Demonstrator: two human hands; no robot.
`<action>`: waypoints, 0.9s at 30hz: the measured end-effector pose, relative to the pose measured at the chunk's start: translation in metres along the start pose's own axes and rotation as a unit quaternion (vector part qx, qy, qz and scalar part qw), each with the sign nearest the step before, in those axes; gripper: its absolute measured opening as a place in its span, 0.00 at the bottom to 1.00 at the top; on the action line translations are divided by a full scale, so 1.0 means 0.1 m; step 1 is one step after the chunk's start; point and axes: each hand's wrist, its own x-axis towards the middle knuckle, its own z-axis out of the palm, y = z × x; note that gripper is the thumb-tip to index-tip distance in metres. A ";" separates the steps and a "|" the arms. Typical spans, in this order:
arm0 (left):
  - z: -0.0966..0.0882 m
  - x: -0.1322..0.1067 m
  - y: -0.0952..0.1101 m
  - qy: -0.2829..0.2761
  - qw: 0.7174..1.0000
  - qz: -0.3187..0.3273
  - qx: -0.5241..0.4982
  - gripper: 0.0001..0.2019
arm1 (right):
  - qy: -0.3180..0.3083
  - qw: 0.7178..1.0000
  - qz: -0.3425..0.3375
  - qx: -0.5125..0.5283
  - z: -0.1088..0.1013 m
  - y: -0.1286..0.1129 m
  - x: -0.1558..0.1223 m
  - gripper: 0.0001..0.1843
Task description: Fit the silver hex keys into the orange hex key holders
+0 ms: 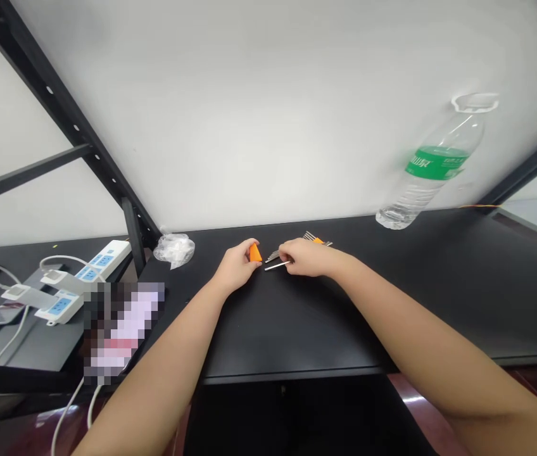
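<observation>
Two bare forearms [173, 361] reach over the smooth black counter [287, 335]. The left hand [237, 266] has thumb and fingers clamped on a wedge-like orange piece [256, 253], probably hard plastic. Just beside it, the right hand [310, 258] seems pinched on a slim metal rod [276, 266], straight and shiny. That rod could slip or roll if the fingertips loosen, being thin and smooth; a sideways brush of the knuckles might scatter the loose metal rods [310, 235] behind, beside a second orange piece [318, 240]. Farther back are a crinkled clear plastic bag [174, 249] and a ribbed, transparent bottle [437, 164].
</observation>
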 end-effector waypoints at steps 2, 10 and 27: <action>0.00 0.00 -0.01 0.002 1.000 0.003 0.004 0.25 | 0.025 0.999 -0.006 0.041 -0.04 0.02 -0.01 0.07; 0.00 -0.02 0.01 0.001 1.000 -0.005 -0.009 0.26 | 0.095 0.988 -0.028 0.121 -0.07 0.08 -0.01 0.09; 0.01 -0.12 0.17 -0.009 0.996 0.084 0.007 0.19 | 0.049 0.893 0.038 0.446 0.23 -0.22 0.12 0.14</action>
